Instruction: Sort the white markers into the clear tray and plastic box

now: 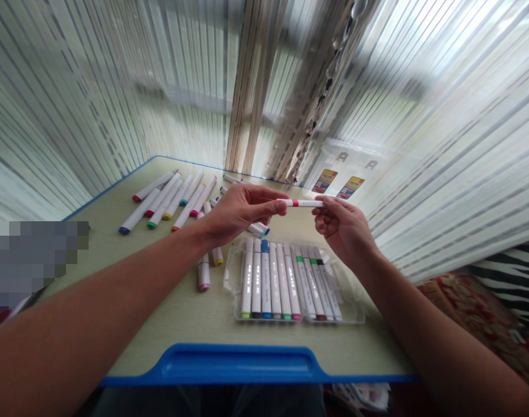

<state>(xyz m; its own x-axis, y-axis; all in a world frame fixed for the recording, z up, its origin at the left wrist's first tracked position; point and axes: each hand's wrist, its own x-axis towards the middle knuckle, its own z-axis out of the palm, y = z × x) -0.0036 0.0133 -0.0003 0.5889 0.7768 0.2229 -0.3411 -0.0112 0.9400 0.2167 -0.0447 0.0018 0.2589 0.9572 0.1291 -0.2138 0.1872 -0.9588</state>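
Note:
A white marker with a red band [305, 203] is held level above the table between my two hands. The fingers of my left hand [251, 211] pinch its left end, and those of my right hand [340, 223] pinch its right end. Below them lies a clear plastic case [230, 284] with a row of several white markers [276, 281], their coloured ends toward me. Loose markers [164, 200] are spread at the back left of the table. A pink-ended marker [204, 275] lies left of the case, and others are partly hidden behind my left hand.
The pale table [160, 324] has a blue edge and a blue front tray [240, 362]. A clear container with two labels [351, 187] stands at the back right. Striped string curtains [194, 87] hang behind the table. Patterned cloth [464, 301] lies at the right.

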